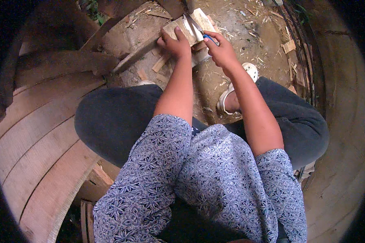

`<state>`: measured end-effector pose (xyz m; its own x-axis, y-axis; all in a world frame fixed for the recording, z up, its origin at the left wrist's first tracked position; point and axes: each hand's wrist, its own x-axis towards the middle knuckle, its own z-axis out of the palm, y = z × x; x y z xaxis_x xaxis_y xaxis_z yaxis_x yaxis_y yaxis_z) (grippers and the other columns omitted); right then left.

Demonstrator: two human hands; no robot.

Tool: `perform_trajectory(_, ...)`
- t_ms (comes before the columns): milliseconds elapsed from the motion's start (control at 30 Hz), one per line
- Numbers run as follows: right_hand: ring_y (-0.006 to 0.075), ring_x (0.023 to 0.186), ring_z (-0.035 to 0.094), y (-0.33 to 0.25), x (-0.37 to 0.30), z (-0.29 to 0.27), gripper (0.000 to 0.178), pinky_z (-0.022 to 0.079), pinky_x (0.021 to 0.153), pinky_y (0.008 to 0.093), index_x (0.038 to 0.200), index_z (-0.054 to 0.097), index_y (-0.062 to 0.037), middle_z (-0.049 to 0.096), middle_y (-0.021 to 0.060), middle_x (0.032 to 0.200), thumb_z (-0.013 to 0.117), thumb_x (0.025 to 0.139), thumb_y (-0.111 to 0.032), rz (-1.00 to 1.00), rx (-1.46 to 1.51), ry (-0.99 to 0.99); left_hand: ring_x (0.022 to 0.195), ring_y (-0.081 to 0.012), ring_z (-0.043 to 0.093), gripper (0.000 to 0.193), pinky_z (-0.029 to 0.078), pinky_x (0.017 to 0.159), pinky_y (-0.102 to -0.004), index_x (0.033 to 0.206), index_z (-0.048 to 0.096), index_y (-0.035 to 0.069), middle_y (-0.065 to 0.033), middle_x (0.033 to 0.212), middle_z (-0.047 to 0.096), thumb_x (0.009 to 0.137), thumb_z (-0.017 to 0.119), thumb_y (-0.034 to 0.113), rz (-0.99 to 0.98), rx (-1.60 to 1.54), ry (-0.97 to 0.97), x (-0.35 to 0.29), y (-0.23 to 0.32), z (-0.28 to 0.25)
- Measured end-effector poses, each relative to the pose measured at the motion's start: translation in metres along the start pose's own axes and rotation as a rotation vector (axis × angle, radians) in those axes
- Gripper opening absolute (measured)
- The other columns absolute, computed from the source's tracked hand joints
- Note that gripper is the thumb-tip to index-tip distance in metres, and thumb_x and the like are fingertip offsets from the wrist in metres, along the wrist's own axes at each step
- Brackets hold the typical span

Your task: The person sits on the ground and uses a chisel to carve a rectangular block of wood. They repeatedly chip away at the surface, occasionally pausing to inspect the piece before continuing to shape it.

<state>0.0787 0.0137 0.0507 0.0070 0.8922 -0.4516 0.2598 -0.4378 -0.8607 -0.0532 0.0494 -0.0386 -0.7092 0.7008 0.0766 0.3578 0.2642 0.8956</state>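
Head cam, looking down: left hand [177,43] is clamped on the near side of a pale wood piece [185,30], out past the feet. Right hand [222,52] has a blue-handled knife [207,37] gripped, blade over the wood, can't tell if touching. Wood chips litter the dirt floor [267,50], near white clogs [224,102].

A blue-and-white floral shirt [227,174] contrasts with charcoal trousers [113,117], off-white clogs [251,70], a pale-tan wood block [202,18], brown ground [271,34] and a tool handle [211,39] (a vivid blue).
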Motion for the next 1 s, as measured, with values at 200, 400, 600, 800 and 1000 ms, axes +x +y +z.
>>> perform_trajectory(200,0.0041,0.050,0.034,-0.027,-0.021,-0.019,0.035,0.024,0.043,0.0225,0.132,0.061,-0.0245,0.048,-0.0044,0.067,0.061,0.099,-0.035,0.143,0.042,-0.046,0.118,-0.0430,0.050,0.065,0.044,0.100,-0.0476,0.142,0.045,-0.004,-0.0288,0.129,0.045,0.092,0.065,0.033,-0.028,0.019,0.025,-0.003,0.000,0.005)
perform_trajectory(400,0.0035,0.050,0.033,-0.033,-0.023,-0.021,0.035,0.022,0.043,0.0217,0.133,0.060,-0.0248,0.047,-0.0047,0.067,0.060,0.100,-0.034,0.206,0.081,-0.088,0.121,-0.0412,0.047,0.064,0.042,0.102,-0.0459,0.143,0.043,-0.004,-0.0266,0.129,0.045,0.093,0.064,0.030,-0.047,0.093,-0.013,-0.006,0.003,0.003)
perform_trajectory(600,0.0035,0.050,0.031,-0.037,-0.022,-0.017,0.034,0.022,0.043,0.0215,0.133,0.059,-0.0244,0.045,-0.0052,0.067,0.059,0.100,-0.034,0.203,0.062,-0.095,0.121,-0.0417,0.048,0.064,0.043,0.102,-0.0461,0.143,0.042,-0.004,-0.0269,0.130,0.044,0.093,0.064,0.030,-0.051,0.070,-0.008,-0.005,0.007,-0.002)
perform_trajectory(800,0.0035,0.049,0.031,-0.036,-0.021,-0.017,0.035,0.022,0.042,0.0217,0.134,0.059,-0.0242,0.045,-0.0053,0.067,0.059,0.100,-0.035,0.219,0.085,-0.094,0.119,-0.0421,0.050,0.064,0.044,0.100,-0.0462,0.144,0.042,-0.003,-0.0272,0.130,0.044,0.093,0.064,0.029,-0.035,0.125,-0.006,-0.004,0.007,0.000)
perform_trajectory(1000,0.0034,0.050,0.031,-0.038,-0.020,-0.024,0.035,0.022,0.043,0.0217,0.134,0.058,-0.0250,0.045,-0.0059,0.067,0.058,0.100,-0.035,0.231,0.041,-0.109,0.119,-0.0419,0.049,0.064,0.044,0.100,-0.0466,0.145,0.041,-0.003,-0.0258,0.128,0.044,0.093,0.064,0.028,-0.050,0.108,-0.028,-0.006,0.010,-0.004)
